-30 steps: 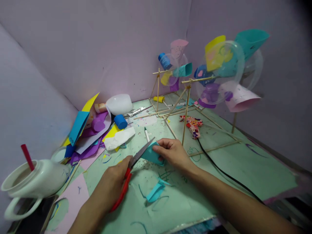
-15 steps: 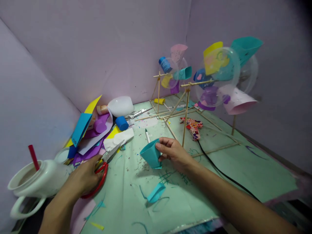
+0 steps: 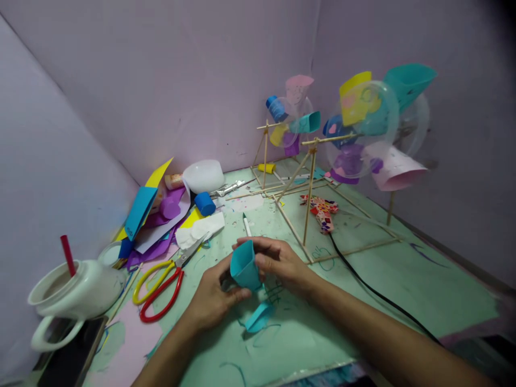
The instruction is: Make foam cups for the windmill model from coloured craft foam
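Note:
A small teal paper cup (image 3: 245, 267) is held up between both hands, its mouth tilted toward me. My right hand (image 3: 282, 263) grips its right side with thumb and fingers. My left hand (image 3: 215, 295) is wrapped around its left and lower side, thumb underneath; some of those fingers are hidden behind the cup. Just below lies a teal paper strip (image 3: 259, 317) on the green table cover. Scissors (image 3: 177, 274) with one red and one yellow handle rest left of my left hand. Behind the cup lies a white marker (image 3: 246, 224) with a green tip.
Two stick-frame wheels with paper cups stand at right, the nearer frame (image 3: 309, 199) and the farther one (image 3: 265, 156). A patterned glue gun (image 3: 322, 209) trails a black cord (image 3: 374, 293). Coloured paper scraps (image 3: 141, 212), a white mug (image 3: 86, 285) and a phone (image 3: 72, 355) are at left.
My left hand has let go of the scissors, leaving them on the table, and moved right to take hold of the teal cup. The cup has been turned and lowered slightly.

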Motion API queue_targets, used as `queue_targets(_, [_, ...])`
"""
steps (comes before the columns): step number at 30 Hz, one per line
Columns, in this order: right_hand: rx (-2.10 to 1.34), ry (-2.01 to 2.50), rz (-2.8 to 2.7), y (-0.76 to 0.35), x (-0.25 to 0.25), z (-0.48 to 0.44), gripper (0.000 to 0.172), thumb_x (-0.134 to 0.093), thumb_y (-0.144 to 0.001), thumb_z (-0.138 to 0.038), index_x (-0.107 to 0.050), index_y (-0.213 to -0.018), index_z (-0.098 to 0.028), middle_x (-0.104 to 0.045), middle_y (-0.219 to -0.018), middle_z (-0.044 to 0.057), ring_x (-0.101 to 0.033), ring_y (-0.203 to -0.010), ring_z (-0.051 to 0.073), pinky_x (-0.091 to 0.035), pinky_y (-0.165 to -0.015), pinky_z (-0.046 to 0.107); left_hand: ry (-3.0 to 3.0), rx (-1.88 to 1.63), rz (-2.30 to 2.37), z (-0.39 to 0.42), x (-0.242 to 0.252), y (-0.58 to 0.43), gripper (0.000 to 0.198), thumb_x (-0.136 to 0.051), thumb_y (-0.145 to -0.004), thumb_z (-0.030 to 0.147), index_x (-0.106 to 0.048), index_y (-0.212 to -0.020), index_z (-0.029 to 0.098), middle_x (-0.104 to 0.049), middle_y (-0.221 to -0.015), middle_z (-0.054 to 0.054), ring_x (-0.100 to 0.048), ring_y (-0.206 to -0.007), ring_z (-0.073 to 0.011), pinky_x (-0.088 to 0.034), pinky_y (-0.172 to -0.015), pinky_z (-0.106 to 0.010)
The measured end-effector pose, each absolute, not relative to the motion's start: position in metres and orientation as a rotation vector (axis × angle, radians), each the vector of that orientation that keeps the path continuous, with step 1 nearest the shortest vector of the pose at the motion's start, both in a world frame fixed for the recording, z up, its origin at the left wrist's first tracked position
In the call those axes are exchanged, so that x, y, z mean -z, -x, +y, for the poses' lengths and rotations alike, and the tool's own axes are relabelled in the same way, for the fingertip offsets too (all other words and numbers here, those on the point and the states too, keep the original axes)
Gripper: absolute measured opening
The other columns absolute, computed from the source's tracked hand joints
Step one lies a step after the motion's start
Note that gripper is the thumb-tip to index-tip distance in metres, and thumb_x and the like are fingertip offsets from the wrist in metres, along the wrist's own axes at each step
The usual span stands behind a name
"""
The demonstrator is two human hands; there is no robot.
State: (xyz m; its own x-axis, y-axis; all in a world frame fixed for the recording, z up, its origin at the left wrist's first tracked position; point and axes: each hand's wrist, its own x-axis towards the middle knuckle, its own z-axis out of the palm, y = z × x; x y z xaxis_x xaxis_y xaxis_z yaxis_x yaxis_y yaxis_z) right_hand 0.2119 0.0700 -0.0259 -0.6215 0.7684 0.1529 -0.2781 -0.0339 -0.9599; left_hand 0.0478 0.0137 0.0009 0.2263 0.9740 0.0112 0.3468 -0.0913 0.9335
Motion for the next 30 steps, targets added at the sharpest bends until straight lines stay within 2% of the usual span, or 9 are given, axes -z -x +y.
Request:
queue_targets(4, [-1.357,0.712,-1.761,-0.21,0.019,0.063,0.086,-0.085,-0.048,-0.033,-0.051,-0.127,-0.025,-0.056,-0.125,0.009,-0.054,-0.108,0.028,-0.047,-0.085,0.04,-1.675,-0.944,1.367,0.016,0.005,-0.05,0.04,-0.066,-0.067,0.031,-0.06,-0.104,0.016,-0.069,-0.101,-0.007,-0.063,-0.09,-0.0251,-0.049,-0.082,-0.035])
queue_targets(7, [-1.142,0.677,-1.855,-0.207,0.02,0.059,0.082,-0.083,-0.053,-0.023,-0.048,-0.127,-0.025,-0.055,-0.122,0.009,-0.052,-0.112,0.027,-0.04,-0.097,0.043,-1.855,-0.958,1.447,0.016,0.012,-0.053,0.033,-0.06,-0.07,0.027,-0.059,-0.101,0.016,-0.067,-0.103,-0.009,-0.061,-0.092,-0.0256,-0.048,-0.082,-0.037])
queue_targets(10, [-1.049,0.56,-1.865,-0.204,0.026,0.059,0.065,-0.075,-0.064,-0.015,-0.052,-0.123,-0.025,-0.055,-0.117,0.008,-0.053,-0.11,0.023,-0.041,-0.097,0.041,-1.898,-0.946,1.512,0.017,0.019,-0.055,0.025,-0.055,-0.072,0.022,-0.059,-0.096,0.016,-0.066,-0.098,-0.008,-0.062,-0.088,-0.0234,-0.049,-0.079,-0.036])
queue_targets(15, [-1.093,0.563,-1.804,-0.201,0.035,0.062,0.05,-0.076,-0.065,-0.014,-0.061,-0.111,-0.026,-0.06,-0.103,0.005,-0.059,-0.097,0.021,-0.046,-0.088,0.039,-1.779,-0.919,1.538,0.019,0.022,-0.055,0.019,-0.057,-0.068,0.019,-0.06,-0.087,0.018,-0.069,-0.087,-0.003,-0.063,-0.077,-0.0201,-0.051,-0.069,-0.032])
queue_targets(17, [-1.107,0.607,-1.827,-0.202,0.034,0.064,0.055,-0.078,-0.063,-0.014,-0.06,-0.113,-0.026,-0.061,-0.103,0.005,-0.059,-0.097,0.021,-0.046,-0.088,0.039,-1.775,-0.921,1.535,0.019,0.021,-0.055,0.021,-0.058,-0.069,0.019,-0.061,-0.089,0.019,-0.07,-0.088,-0.003,-0.064,-0.078,-0.0205,-0.051,-0.07,-0.032])
queue_targets(21, [-1.028,0.628,-1.849,-0.21,0.026,0.068,0.08,-0.084,-0.055,-0.02,-0.049,-0.126,-0.024,-0.054,-0.116,0.01,-0.055,-0.105,0.025,-0.045,-0.09,0.042,-1.744,-0.936,1.558,0.018,0.02,-0.053,0.03,-0.063,-0.071,0.029,-0.06,-0.099,0.018,-0.069,-0.097,-0.004,-0.063,-0.087,-0.0232,-0.05,-0.078,-0.035])
queue_targets(23, [-0.939,0.586,-1.84,-0.216,0.021,0.072,0.068,-0.082,-0.058,-0.022,-0.054,-0.12,-0.024,-0.053,-0.117,0.01,-0.053,-0.106,0.025,-0.046,-0.089,0.041,-1.72,-0.926,1.6,0.018,0.021,-0.052,0.033,-0.064,-0.071,0.035,-0.06,-0.099,0.017,-0.069,-0.094,-0.005,-0.062,-0.085,-0.0237,-0.05,-0.077,-0.036])
queue_targets(26, [-0.901,0.481,-1.869,-0.224,0.018,0.077,0.034,-0.073,-0.07,-0.017,-0.064,-0.103,-0.023,-0.059,-0.106,0.008,-0.057,-0.098,0.021,-0.05,-0.079,0.035,-1.724,-0.906,1.549,0.019,0.022,-0.05,0.038,-0.065,-0.072,0.03,-0.057,-0.107,0.018,-0.069,-0.1,-0.005,-0.062,-0.089,-0.0232,-0.049,-0.08,-0.037])
queue_targets(30, [-0.97,0.414,-1.955,-0.227,0.021,0.082,0.025,-0.064,-0.077,-0.012,-0.066,-0.099,-0.022,-0.063,-0.102,0.008,-0.06,-0.089,0.018,-0.052,-0.068,0.028,-1.741,-0.91,1.419,0.021,0.025,-0.048,0.05,-0.065,-0.073,0.027,-0.05,-0.12,0.021,-0.065,-0.113,-0.006,-0.06,-0.101,-0.023,-0.047,-0.088,-0.038])
